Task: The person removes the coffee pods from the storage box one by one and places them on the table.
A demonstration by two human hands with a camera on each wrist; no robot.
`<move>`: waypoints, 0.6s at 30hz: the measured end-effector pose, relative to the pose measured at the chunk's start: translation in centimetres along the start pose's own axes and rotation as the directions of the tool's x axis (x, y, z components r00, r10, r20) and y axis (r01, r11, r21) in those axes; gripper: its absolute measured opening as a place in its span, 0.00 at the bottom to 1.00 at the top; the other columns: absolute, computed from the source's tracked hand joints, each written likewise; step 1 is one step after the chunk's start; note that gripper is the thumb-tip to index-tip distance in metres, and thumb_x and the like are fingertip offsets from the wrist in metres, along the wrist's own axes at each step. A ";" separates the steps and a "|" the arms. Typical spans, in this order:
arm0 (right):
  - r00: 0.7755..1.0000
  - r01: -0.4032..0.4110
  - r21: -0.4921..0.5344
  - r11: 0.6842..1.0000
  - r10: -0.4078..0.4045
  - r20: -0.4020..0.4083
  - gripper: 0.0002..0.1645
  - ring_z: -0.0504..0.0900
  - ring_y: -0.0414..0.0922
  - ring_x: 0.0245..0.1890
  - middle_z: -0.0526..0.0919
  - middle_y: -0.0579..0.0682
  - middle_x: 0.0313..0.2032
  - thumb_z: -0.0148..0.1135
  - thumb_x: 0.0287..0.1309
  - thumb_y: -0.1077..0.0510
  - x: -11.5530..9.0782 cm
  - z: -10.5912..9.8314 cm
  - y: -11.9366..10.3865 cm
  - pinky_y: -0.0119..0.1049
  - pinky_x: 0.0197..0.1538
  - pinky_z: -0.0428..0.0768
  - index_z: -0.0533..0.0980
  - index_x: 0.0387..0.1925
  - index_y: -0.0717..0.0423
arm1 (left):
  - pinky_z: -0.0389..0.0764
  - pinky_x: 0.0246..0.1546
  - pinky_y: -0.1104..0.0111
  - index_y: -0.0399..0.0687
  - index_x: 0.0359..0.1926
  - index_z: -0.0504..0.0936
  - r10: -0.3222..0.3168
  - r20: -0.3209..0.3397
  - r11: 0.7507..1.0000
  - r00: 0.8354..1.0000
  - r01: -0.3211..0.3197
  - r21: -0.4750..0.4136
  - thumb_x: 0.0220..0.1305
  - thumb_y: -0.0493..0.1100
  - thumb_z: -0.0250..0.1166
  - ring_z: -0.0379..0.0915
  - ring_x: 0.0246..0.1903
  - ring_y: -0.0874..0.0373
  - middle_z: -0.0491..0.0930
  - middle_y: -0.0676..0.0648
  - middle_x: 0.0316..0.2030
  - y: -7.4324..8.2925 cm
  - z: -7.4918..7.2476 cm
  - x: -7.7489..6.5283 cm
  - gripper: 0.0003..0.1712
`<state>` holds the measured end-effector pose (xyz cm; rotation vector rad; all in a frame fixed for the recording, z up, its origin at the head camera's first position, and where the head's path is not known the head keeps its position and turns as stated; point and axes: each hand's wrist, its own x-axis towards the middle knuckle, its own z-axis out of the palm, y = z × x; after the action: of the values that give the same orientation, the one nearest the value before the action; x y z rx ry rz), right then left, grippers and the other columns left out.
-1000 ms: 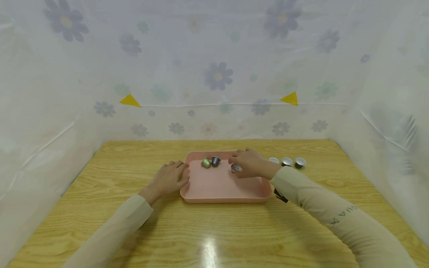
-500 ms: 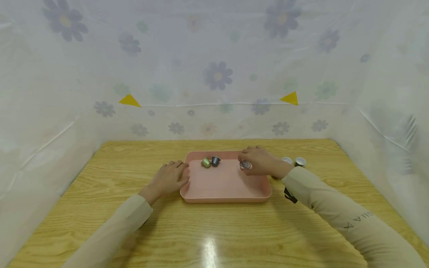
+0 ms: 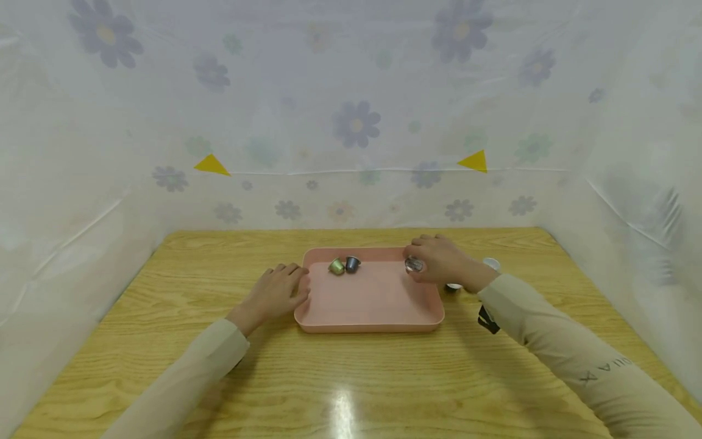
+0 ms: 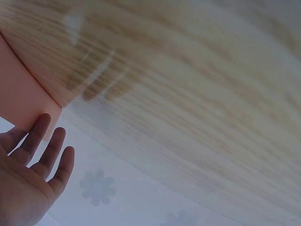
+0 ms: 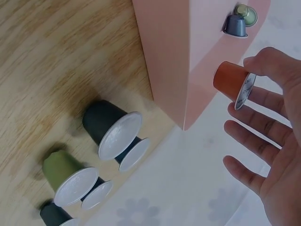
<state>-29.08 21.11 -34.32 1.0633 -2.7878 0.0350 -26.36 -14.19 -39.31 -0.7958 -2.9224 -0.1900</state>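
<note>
My right hand is above the right end of the pink tray. Its thumb and fingers pinch an orange coffee capsule by the rim; in the head view only the silver lid of it shows. A light green capsule and a dark blue capsule lie side by side inside the tray, near its back wall. At the tray's left edge is my left hand, its fingers extended; in the left wrist view a fingertip lies against the tray wall.
Right of the tray, several capsules stand lid up on the wooden table, among them a dark one and an olive green one. My right forearm covers most of them in the head view. A flowered curtain encloses the table.
My right hand has moved right and slightly back over the tray, still holding the orange capsule, and its arm now hides more of the table capsules. My left hand and the tray have stayed put.
</note>
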 end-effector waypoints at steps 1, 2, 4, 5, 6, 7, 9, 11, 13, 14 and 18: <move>1.000 -0.004 -0.001 1.000 0.004 -0.003 0.18 0.76 0.46 0.39 0.79 0.46 0.37 0.65 0.47 0.50 -0.1 0.0 0.2 0.48 0.39 0.72 0.78 0.41 0.49 | 0.70 0.49 0.50 0.46 0.58 0.71 0.000 0.001 1.000 1.000 0.000 0.000 0.61 0.55 0.54 0.69 0.52 0.46 0.72 0.46 0.54 0.0 0.0 0.0 0.27; 1.000 -0.008 0.002 1.000 0.008 -0.006 0.18 0.76 0.46 0.39 0.79 0.46 0.37 0.65 0.46 0.50 -0.2 0.0 0.3 0.48 0.39 0.72 0.78 0.42 0.49 | 0.69 0.50 0.50 0.46 0.58 0.71 -0.001 0.002 1.000 1.000 0.001 0.001 0.62 0.55 0.54 0.69 0.52 0.46 0.72 0.46 0.54 0.0 0.0 0.0 0.27; 1.000 -0.015 0.009 1.000 0.015 -0.013 0.18 0.76 0.46 0.40 0.79 0.46 0.38 0.65 0.47 0.50 -0.5 -0.2 0.5 0.49 0.40 0.72 0.78 0.42 0.49 | 0.69 0.50 0.50 0.46 0.58 0.71 -0.002 0.002 1.000 1.000 0.002 0.001 0.62 0.55 0.54 0.69 0.52 0.46 0.72 0.46 0.54 0.0 0.0 0.0 0.27; 1.000 -0.021 0.016 1.000 0.021 -0.014 0.18 0.76 0.46 0.40 0.79 0.45 0.38 0.65 0.47 0.50 -0.6 -0.3 0.6 0.48 0.40 0.72 0.78 0.42 0.48 | 0.69 0.50 0.50 0.46 0.58 0.71 -0.002 0.002 1.000 1.000 0.002 0.001 0.62 0.55 0.54 0.69 0.52 0.46 0.72 0.46 0.54 -0.1 0.0 0.0 0.27; 1.000 -0.025 0.023 0.999 0.025 -0.013 0.17 0.76 0.46 0.40 0.79 0.45 0.38 0.65 0.47 0.50 -0.8 -0.4 0.7 0.48 0.39 0.71 0.78 0.41 0.48 | 0.70 0.50 0.50 0.46 0.58 0.71 -0.002 0.000 1.000 1.000 0.002 0.001 0.62 0.55 0.54 0.69 0.52 0.46 0.72 0.46 0.54 -0.1 0.0 0.0 0.27; 0.999 -0.033 0.024 0.999 0.033 -0.011 0.17 0.76 0.45 0.40 0.79 0.45 0.38 0.65 0.47 0.50 -0.9 -0.5 0.8 0.48 0.40 0.71 0.78 0.41 0.48 | 0.70 0.49 0.50 0.47 0.58 0.71 -0.002 -0.001 1.000 1.000 0.002 0.002 0.62 0.55 0.54 0.69 0.52 0.46 0.72 0.46 0.54 -0.1 0.1 0.0 0.27; 0.999 -0.045 0.029 0.999 0.045 -0.009 0.16 0.75 0.45 0.39 0.78 0.45 0.37 0.64 0.48 0.50 -1.2 -0.8 0.9 0.48 0.39 0.71 0.78 0.40 0.48 | 0.70 0.49 0.50 0.46 0.58 0.71 0.002 -0.006 1.000 1.000 -0.002 0.005 0.62 0.55 0.54 0.69 0.51 0.46 0.73 0.46 0.54 -0.1 0.1 0.0 0.27; 0.998 -0.056 0.027 0.998 0.057 -0.008 0.15 0.75 0.44 0.37 0.78 0.44 0.35 0.64 0.48 0.50 -1.5 -0.8 1.0 0.47 0.39 0.71 0.78 0.40 0.48 | 0.70 0.48 0.50 0.46 0.57 0.72 0.004 -0.012 1.000 1.000 -0.004 0.003 0.62 0.55 0.54 0.69 0.50 0.46 0.73 0.46 0.53 -0.1 0.1 0.0 0.27; 0.998 -0.060 0.023 0.998 0.060 -0.014 0.15 0.74 0.43 0.36 0.77 0.45 0.34 0.64 0.48 0.51 -1.9 -0.9 1.2 0.46 0.37 0.70 0.77 0.39 0.48 | 0.71 0.48 0.50 0.46 0.57 0.72 0.007 -0.016 1.000 1.000 -0.007 0.005 0.62 0.55 0.54 0.70 0.50 0.47 0.73 0.46 0.53 -0.1 0.1 0.0 0.27; 0.998 -0.057 0.025 0.998 0.057 -0.021 0.15 0.74 0.43 0.35 0.77 0.45 0.33 0.64 0.48 0.51 -2.1 -0.9 1.3 0.46 0.36 0.70 0.77 0.39 0.49 | 0.71 0.47 0.51 0.46 0.57 0.72 0.010 -0.019 1.000 1.000 -0.010 0.005 0.62 0.55 0.54 0.70 0.50 0.47 0.73 0.46 0.53 -0.2 0.1 0.0 0.26; 0.997 -0.051 0.015 0.999 0.052 -0.050 0.15 0.73 0.43 0.32 0.77 0.46 0.32 0.65 0.48 0.52 -2.8 -0.8 1.9 0.42 0.33 0.68 0.78 0.39 0.51 | 0.71 0.47 0.51 0.46 0.57 0.72 0.015 -0.025 1.000 1.000 -0.015 0.010 0.62 0.55 0.54 0.70 0.49 0.47 0.73 0.46 0.52 -0.1 0.2 0.0 0.26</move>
<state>-28.23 24.44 -33.87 0.9799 -2.7734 0.0851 -26.45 -14.28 -39.54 -0.8081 -2.8904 -0.1825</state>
